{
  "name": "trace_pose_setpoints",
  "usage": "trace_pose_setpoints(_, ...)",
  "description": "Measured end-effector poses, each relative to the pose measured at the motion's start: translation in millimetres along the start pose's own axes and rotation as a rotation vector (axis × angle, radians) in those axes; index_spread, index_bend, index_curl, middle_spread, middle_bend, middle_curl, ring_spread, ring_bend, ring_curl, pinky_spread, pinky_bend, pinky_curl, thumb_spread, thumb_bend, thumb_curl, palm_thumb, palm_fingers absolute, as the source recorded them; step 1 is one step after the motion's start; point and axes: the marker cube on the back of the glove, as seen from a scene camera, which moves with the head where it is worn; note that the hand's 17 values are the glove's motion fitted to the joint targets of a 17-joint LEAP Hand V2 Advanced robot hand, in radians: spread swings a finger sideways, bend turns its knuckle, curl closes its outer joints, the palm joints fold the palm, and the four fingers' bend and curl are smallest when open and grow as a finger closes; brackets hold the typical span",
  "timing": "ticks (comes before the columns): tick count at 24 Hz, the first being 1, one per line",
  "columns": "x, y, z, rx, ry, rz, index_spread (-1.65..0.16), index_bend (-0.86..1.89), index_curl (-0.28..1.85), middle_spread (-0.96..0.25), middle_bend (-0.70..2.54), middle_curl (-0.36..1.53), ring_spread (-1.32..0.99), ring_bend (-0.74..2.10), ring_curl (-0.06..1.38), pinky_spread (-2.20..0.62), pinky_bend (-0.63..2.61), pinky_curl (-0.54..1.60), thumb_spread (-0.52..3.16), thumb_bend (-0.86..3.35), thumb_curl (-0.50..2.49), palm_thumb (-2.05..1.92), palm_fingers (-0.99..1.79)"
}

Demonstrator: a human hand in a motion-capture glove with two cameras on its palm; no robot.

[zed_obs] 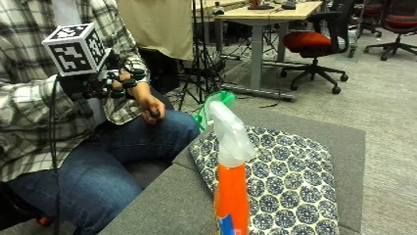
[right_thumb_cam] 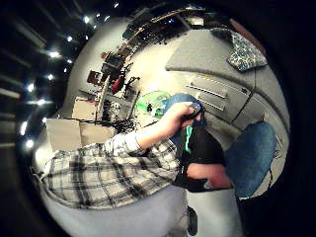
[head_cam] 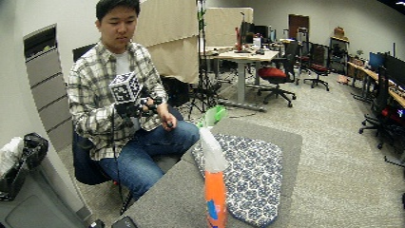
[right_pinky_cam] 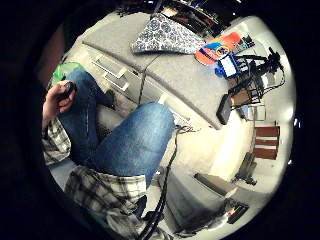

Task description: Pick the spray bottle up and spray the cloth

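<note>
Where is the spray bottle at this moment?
In the outside view the spray bottle stands upright on the grey table, untouched, beside the patterned cloth, at the table end farthest from the seated person.

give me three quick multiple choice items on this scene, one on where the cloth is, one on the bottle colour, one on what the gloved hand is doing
1. Where does the patterned cloth lie?
A. on the grey table
B. on the person's lap
C. on the floor

2. What colour is the spray bottle body?
A. green
B. orange
C. black

3. What does the gloved right hand hold?
A. the bottle
B. the cloth
C. nothing of the task

A: the cloth lies flat on the table beside the bottle.
B: orange body, pale sprayer head.
C: the hand is raised at the chest, apart from both.
</note>
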Motion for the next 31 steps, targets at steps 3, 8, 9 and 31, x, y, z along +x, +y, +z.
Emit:
trace_pose_setpoints(3,1.3,-0.4,-0.2,-0.001,0.002,0.0,-0.24,0.28,0.1,-0.06,0.16,0.05,0.08,0.2,0.04,0.11,0.37,0.08,0.53,0.29,0.14,0.47,0.22)
trace_pose_setpoints(8,0.5,-0.7,2.3,0.0,0.002,0.005,-0.31,0.28,0.16,-0.08,0.16,0.08,0.11,0.21,0.08,0.15,0.4,0.11,0.76,0.28,0.2,0.51,0.19)
trace_pose_setpoints(9,0.7,-1.1,2.7,0.001,0.004,0.006,-0.32,0.28,0.17,-0.08,0.16,0.09,0.11,0.21,0.08,0.16,0.4,0.12,0.79,0.27,0.2,0.51,0.18)
trace_pose_setpoints(31,104.8,-46.4,-15.0,0.074,0.033,0.234,-0.38,0.22,0.28,-0.09,0.16,0.17,0.15,0.24,0.16,0.21,0.45,0.17,1.07,0.12,0.34,0.55,0.13)
